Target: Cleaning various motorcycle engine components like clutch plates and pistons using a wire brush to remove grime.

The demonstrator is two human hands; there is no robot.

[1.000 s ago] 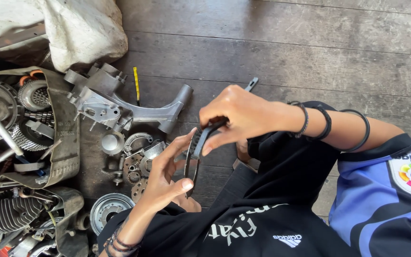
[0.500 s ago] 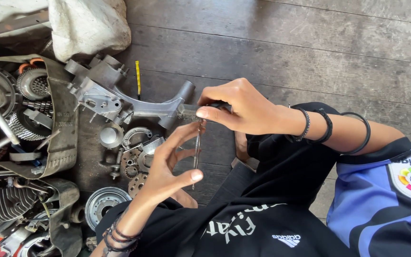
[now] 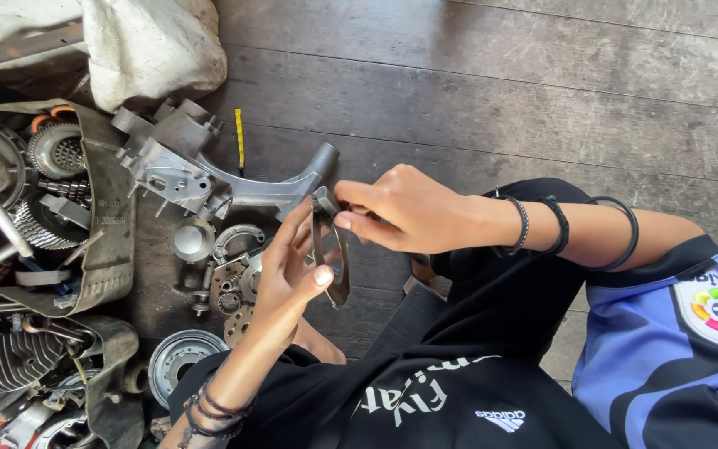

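Both hands hold one thin, curved metal piece (image 3: 331, 249) over the dark wooden floor (image 3: 500, 91). The right hand (image 3: 400, 208) pinches its upper end between thumb and fingertips, fingers narrow. The left hand (image 3: 288, 270) supports the lower part, thumb pressed on the piece, other fingers loosely curled behind it. Just beside the hands lies a grey metal frame part (image 3: 209, 179), with small gears (image 3: 230, 283) below it. A white sack (image 3: 147, 46) lies farther away.

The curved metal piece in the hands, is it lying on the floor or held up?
Held up. Both hands grip the curved metal piece, left hand below, right hand at its top, above the wooden floor.
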